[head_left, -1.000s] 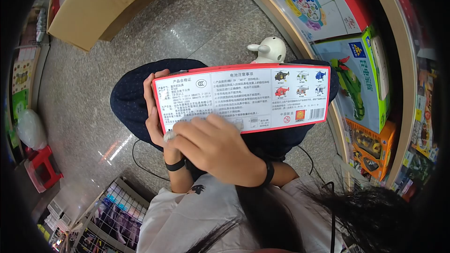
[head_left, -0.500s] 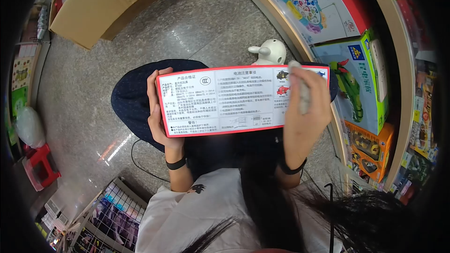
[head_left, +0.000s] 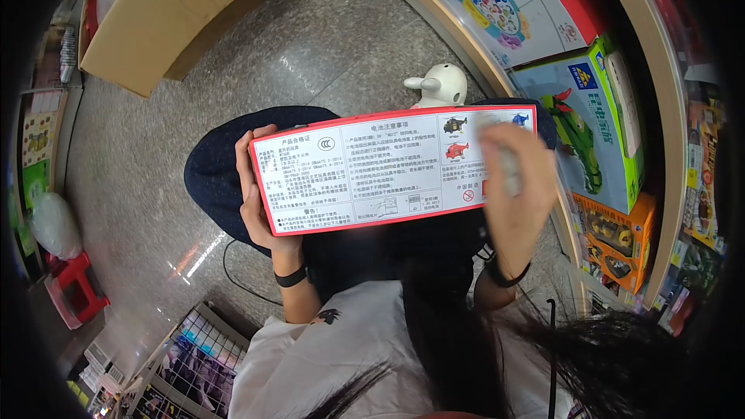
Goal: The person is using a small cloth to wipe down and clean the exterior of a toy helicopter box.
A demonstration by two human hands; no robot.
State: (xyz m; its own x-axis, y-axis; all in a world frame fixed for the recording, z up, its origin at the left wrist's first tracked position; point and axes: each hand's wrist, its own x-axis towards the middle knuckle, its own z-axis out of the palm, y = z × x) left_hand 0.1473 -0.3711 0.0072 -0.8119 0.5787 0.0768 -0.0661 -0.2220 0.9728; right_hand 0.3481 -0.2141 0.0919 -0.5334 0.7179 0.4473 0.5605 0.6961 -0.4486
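Note:
A long white box [head_left: 388,171] with a red border, printed text and small helicopter pictures lies across my lap, tilted slightly. My left hand [head_left: 260,202] grips its left end, fingers wrapped round the edge. Over the box's right part is my right hand [head_left: 520,178], closed round a whitish, crumpled-looking cloth or wad [head_left: 509,169], which is blurred and partly hidden by the fingers. Whether the wad touches the box is unclear. Behind the box's upper edge a white rounded toy [head_left: 444,85] shows in part.
An open cardboard box [head_left: 178,15] stands on the floor at upper left. Shelves with boxed toys [head_left: 590,124] curve along the right. At left are a red plastic stool [head_left: 80,289] and a plastic bag [head_left: 56,225]. A wire rack [head_left: 198,357] stands at lower left.
The box has shifted slightly left and down. My right hand has moved a little right and down relative to it, uncovering more helicopter pictures and text near the right end.

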